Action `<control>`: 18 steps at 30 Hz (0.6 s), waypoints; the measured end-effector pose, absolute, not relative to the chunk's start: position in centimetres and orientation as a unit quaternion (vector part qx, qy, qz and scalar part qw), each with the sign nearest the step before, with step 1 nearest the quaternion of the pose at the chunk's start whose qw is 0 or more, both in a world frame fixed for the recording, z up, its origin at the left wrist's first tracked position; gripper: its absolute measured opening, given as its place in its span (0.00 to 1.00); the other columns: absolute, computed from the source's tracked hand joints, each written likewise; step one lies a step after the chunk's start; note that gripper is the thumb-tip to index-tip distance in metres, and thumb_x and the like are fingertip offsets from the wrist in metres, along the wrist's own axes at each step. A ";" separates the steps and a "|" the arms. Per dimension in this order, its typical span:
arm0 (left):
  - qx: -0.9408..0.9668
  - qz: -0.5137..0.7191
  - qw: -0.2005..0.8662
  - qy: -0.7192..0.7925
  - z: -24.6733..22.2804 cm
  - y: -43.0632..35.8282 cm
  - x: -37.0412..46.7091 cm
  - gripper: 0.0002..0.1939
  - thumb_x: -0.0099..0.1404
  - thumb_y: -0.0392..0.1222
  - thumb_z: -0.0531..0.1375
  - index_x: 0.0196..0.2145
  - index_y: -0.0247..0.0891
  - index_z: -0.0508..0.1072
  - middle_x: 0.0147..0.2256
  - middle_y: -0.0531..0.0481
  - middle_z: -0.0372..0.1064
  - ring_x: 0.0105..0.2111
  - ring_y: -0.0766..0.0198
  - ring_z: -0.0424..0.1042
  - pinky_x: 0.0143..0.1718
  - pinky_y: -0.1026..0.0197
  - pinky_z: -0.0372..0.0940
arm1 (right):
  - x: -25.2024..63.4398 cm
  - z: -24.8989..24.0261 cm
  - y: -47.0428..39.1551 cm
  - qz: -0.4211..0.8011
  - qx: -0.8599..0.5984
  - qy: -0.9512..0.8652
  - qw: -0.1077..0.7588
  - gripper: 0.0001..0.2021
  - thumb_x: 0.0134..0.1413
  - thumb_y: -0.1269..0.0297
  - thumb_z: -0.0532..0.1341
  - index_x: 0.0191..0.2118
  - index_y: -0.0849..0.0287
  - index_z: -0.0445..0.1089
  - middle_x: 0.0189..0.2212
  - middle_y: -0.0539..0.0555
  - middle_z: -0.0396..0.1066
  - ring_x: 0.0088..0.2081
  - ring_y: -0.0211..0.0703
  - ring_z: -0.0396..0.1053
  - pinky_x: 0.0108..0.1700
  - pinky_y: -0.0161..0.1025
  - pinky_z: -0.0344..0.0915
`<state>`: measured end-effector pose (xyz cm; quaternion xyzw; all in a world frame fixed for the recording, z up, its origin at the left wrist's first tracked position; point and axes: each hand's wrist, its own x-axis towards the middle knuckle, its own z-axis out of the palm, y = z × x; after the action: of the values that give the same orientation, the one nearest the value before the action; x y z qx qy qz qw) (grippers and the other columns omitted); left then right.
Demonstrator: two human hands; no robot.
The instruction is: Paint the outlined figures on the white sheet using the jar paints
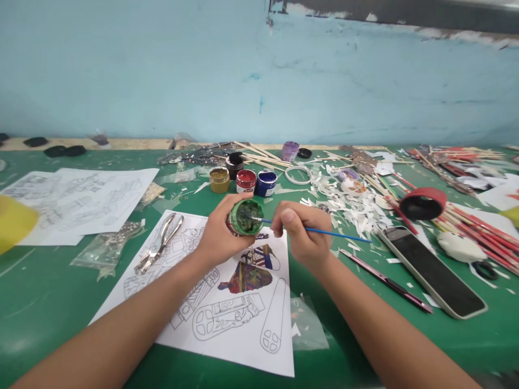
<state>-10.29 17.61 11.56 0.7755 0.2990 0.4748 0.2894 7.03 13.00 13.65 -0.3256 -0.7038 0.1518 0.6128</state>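
My left hand (pixel 221 228) is wrapped round a small jar of green paint (pixel 246 217), tilted so its mouth faces me. Between the fingers of my right hand (pixel 303 231) is a thin blue paintbrush (pixel 338 233), its bristle end inside the jar. Below both hands lies a white sheet (pixel 170 337) of outlined drawings, with some shapes painted in red, blue and brown. A silver hole punch plier (pixel 159 244) rests on the sheet's upper left part. Just behind the jar stand open pots of yellow paint (pixel 219 180), red paint (pixel 245 181), blue paint (pixel 266 184) and a dark one.
At right lie a phone (pixel 433 273), a pink craft knife (pixel 385 281), a red tape roll (pixel 423 203), paper scraps (pixel 344 208) and several sticks (pixel 482 235). At left are printed sheets (pixel 101 194) and a plastic bag (pixel 107 248). A blue wall (pixel 162 70) rises behind the green table.
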 end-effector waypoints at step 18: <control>0.772 0.482 0.291 0.296 11.4 17.7 -10.3 0.31 0.51 0.34 0.68 0.53 0.40 0.70 0.48 0.45 0.71 0.47 0.55 0.74 0.52 0.51 0.69 | 7.1 14.2 12.6 0.069 -0.380 -0.713 0.585 0.19 0.68 0.66 0.50 0.24 0.57 0.64 0.19 0.48 0.63 0.21 0.33 0.62 0.25 0.34 0.57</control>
<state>-10.30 17.73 11.40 0.7718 0.2956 0.4822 0.2906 7.10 12.63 14.20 -0.3803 -0.7128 0.0687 0.5853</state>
